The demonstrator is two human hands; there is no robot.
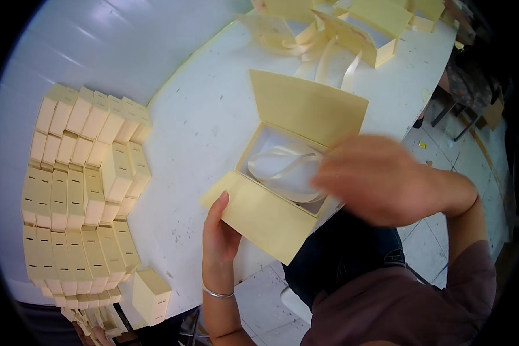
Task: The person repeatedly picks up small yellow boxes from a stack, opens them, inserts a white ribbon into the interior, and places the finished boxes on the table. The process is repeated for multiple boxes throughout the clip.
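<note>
A cream cardboard gift box (305, 115) lies open before me, with one flap raised at the far side and another folded out toward me. Inside its white-lined tray a pale satin ribbon (282, 167) curls in a loop. My left hand (221, 233) grips the near flap at its left end, thumb on top and fingers underneath. Over the right end of the tray is my right hand (369, 181), smeared by motion, beside the ribbon. Its fingers are too blurred to show whether they hold the ribbon.
Many closed cream boxes (69, 190) are stacked in rows on the left of the white table (181, 138). One single box (151, 297) stands near the front edge. Several open boxes (375, 40) with trailing ribbons (324, 60) sit at the back. Tiled floor shows on the right.
</note>
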